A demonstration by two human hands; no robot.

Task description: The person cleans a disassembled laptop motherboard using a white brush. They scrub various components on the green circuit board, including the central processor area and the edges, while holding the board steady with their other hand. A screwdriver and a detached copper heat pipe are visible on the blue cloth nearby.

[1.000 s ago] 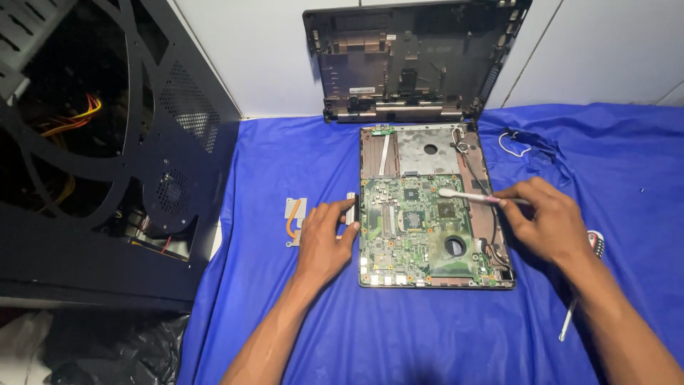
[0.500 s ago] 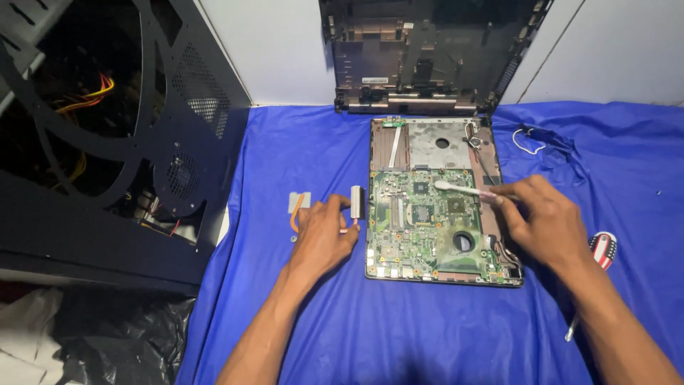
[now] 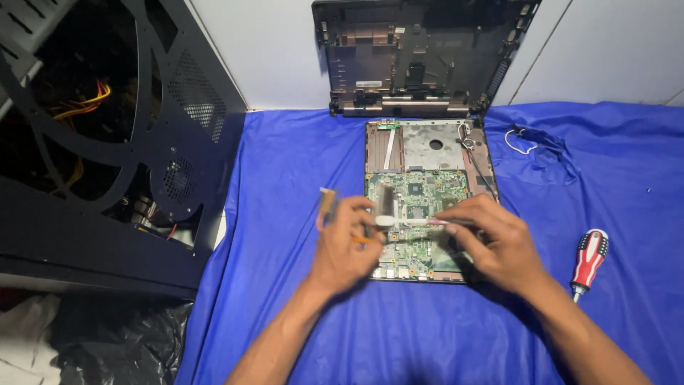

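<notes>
An opened laptop base (image 3: 377,142) with a green motherboard (image 3: 427,189) lies on a blue cloth. My left hand (image 3: 345,249) holds a metal heatsink with a copper pipe (image 3: 385,201), lifted and blurred over the board's left edge. My right hand (image 3: 491,246) grips a white brush (image 3: 400,222) whose head points left towards the heatsink. Both hands meet above the lower half of the board and hide it.
A dark laptop cover (image 3: 420,50) leans on the wall behind. A red and white screwdriver (image 3: 588,258) lies at the right, a thin white cable (image 3: 519,142) further back. A black computer case (image 3: 107,142) stands at the left, a black bag (image 3: 107,349) below it.
My left hand has picked the heatsink off the cloth and brought it over the board. My right hand moved the brush left and down to meet it.
</notes>
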